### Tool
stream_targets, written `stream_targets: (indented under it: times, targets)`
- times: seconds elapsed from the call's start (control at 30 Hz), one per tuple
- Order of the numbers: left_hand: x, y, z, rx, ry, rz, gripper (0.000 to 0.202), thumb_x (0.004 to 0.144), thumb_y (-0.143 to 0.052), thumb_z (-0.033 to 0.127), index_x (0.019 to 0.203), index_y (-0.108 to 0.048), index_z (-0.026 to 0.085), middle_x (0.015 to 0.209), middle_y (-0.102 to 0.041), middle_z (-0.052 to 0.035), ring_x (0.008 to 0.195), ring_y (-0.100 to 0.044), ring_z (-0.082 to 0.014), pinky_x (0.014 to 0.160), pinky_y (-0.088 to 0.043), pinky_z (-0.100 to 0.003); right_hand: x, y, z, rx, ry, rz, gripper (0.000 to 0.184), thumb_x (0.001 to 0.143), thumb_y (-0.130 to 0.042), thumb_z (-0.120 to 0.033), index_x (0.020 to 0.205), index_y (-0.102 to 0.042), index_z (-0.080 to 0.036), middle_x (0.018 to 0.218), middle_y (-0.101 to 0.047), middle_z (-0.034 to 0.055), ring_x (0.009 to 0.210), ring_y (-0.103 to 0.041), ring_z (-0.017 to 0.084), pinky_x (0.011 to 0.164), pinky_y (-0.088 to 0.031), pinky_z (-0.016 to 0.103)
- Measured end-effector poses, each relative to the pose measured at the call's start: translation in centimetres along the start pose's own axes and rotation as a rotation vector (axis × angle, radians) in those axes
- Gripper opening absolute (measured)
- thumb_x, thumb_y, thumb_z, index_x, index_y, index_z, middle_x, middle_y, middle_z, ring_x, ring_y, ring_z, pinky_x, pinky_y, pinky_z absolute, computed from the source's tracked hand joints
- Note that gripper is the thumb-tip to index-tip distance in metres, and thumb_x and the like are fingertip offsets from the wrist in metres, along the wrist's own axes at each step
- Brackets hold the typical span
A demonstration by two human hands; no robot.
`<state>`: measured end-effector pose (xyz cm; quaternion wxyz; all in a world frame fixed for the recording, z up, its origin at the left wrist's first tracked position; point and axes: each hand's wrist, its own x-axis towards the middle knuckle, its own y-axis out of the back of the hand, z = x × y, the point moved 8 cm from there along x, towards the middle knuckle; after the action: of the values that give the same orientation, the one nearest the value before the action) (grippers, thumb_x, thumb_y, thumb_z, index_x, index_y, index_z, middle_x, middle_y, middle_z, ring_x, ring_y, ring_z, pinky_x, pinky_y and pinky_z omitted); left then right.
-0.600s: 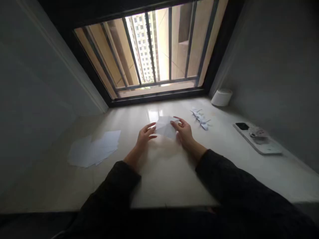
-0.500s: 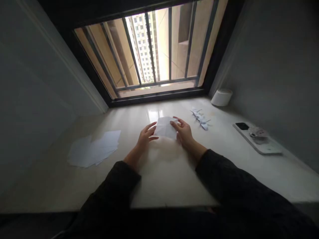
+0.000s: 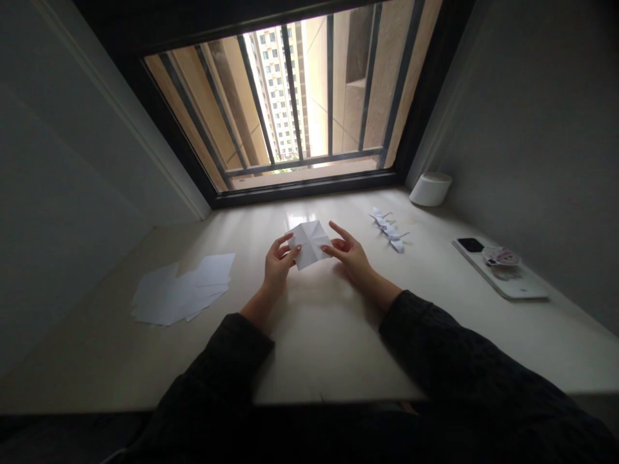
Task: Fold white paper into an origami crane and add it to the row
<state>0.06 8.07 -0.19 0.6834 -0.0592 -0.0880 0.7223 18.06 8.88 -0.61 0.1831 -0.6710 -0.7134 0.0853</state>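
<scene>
A small white sheet of paper (image 3: 311, 243) with crease lines crossing at its middle is held up between my two hands over the white sill. My left hand (image 3: 278, 263) pinches its left edge, the thumb on the face turned to me. On the opposite edge, my right hand (image 3: 352, 258) grips the paper between thumb and bent fingers, while its index finger points up and away from the sheet. Several folded paper cranes (image 3: 387, 227) stand in a row beyond my right hand.
Loose white sheets (image 3: 184, 289) lie overlapping at the left of the sill (image 3: 329, 348). To the right rests a white phone (image 3: 503, 274) with a round grip on its back. A white cylindrical object (image 3: 430, 189) stands in the back right corner, near the barred window (image 3: 309, 180).
The paper has shifted a little left and turned, and its creases now show plainly. My left thumb has come onto its face; my right index finger has lifted away from it.
</scene>
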Motion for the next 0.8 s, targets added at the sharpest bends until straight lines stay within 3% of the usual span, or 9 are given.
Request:
stream_targets:
  times: [0.1, 0.2, 0.33, 0.43, 0.5, 0.63, 0.8]
  targets:
    - [-0.1, -0.1, 0.2, 0.004, -0.013, -0.014, 0.07, 0.061, -0.079, 0.04, 0.123, -0.052, 0.024, 0.095, -0.064, -0.0056, 0.078, -0.063, -0.0166, 0.066, -0.051, -0.028, 0.1, 0.2, 0.2, -0.008, 0.019, 0.008, 0.055, 0.057, -0.081, -0.035, 0.109, -0.067, -0.022, 0.088, -0.072, 0.0028, 0.08, -0.064, 0.018, 0.079, -0.047, 0.034]
    - [-0.2, -0.2, -0.1, -0.016, 0.043, -0.023, 0.074, 0.066, -0.074, 0.043, 0.131, -0.043, 0.026, 0.091, -0.063, -0.0042, 0.073, -0.063, -0.0157, 0.063, -0.052, -0.028, 0.4, 1.1, 1.1, 0.005, -0.014, 0.062, 0.044, 0.062, -0.078, -0.039, 0.101, -0.071, -0.021, 0.092, -0.073, 0.0047, 0.082, -0.064, 0.019, 0.08, -0.048, 0.035]
    - [0.0, 0.3, -0.4, -0.023, 0.105, 0.015, 0.069, 0.069, -0.07, 0.049, 0.129, -0.045, 0.023, 0.086, -0.062, -0.0034, 0.065, -0.062, -0.0139, 0.059, -0.051, -0.027, 0.7, 1.3, 2.0, 0.018, -0.071, 0.06, 0.045, 0.062, -0.077, -0.042, 0.1, -0.071, -0.02, 0.09, -0.073, 0.0054, 0.079, -0.064, 0.019, 0.075, -0.049, 0.035]
    - [0.2, 0.0, -0.6, -0.002, 0.13, -0.037, 0.049, 0.067, -0.071, 0.049, 0.102, -0.062, 0.016, 0.08, -0.062, -0.0032, 0.062, -0.061, -0.0123, 0.06, -0.05, -0.026, 0.7, 1.3, 2.0, 0.024, -0.09, 0.072, 0.043, 0.06, -0.077, -0.042, 0.097, -0.072, -0.021, 0.088, -0.072, 0.0045, 0.076, -0.064, 0.018, 0.072, -0.049, 0.033]
    - [0.2, -0.1, -0.8, 0.01, 0.142, -0.065, 0.041, 0.065, -0.073, 0.048, 0.088, -0.065, 0.014, 0.076, -0.061, -0.0025, 0.059, -0.059, -0.0109, 0.061, -0.05, -0.026, 0.7, 1.3, 1.8, 0.055, -0.096, 0.09, 0.041, 0.06, -0.078, -0.042, 0.095, -0.072, -0.021, 0.087, -0.072, 0.0038, 0.076, -0.063, 0.017, 0.072, -0.049, 0.032]
    - [0.1, -0.2, -1.2, -0.012, 0.17, -0.074, 0.04, 0.061, -0.077, 0.041, 0.089, -0.066, 0.014, 0.078, -0.063, -0.0028, 0.059, -0.06, -0.0112, 0.065, -0.051, -0.028, 0.6, 1.4, 1.4, 0.125, -0.088, 0.109, 0.04, 0.061, -0.078, -0.041, 0.096, -0.071, -0.021, 0.088, -0.07, 0.0027, 0.078, -0.062, 0.015, 0.075, -0.05, 0.03]
    - [0.2, -0.4, -1.3, -0.078, 0.164, -0.078, 0.04, 0.063, -0.077, 0.037, 0.093, -0.065, 0.014, 0.085, -0.066, -0.0048, 0.07, -0.064, -0.015, 0.075, -0.051, -0.032, 0.4, 0.5, 1.4, 0.111, -0.115, 0.038, 0.061, 0.057, -0.082, -0.036, 0.113, -0.061, -0.023, 0.091, -0.069, 0.0029, 0.081, -0.064, 0.017, 0.075, -0.052, 0.033]
